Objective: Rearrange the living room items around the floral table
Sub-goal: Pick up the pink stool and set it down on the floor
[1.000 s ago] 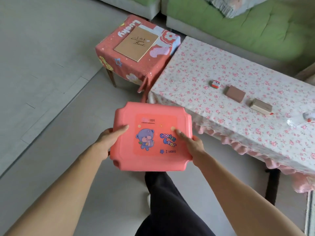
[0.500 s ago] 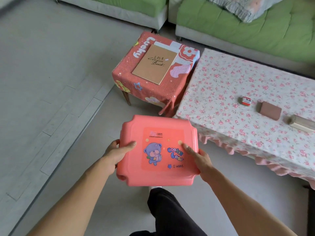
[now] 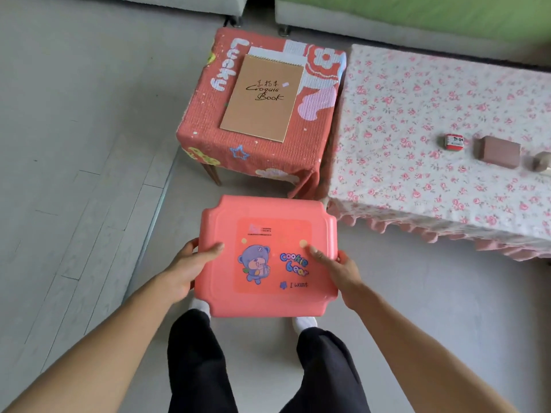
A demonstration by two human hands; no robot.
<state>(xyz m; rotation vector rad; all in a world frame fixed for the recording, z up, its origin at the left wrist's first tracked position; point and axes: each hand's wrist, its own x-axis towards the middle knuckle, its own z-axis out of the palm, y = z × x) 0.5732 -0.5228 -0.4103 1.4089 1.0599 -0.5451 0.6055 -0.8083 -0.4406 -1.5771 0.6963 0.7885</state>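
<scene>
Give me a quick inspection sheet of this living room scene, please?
Surface: floral table, cloth-covered, mostly bare.
Job's things: pink stool with a bear sticker, held level above the floor; red covered stool carrying a sketchbook.
Clutter: small red pack, brown block on the table.
Grippers: left hand and right hand grip the pink stool's sides.
Cables: nothing seen.
Surroundings: green sofa, grey floor.

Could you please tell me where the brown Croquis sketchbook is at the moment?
The sketchbook lies flat on the red cloth-covered stool, upper centre of the head view, just left of the floral table.
</scene>
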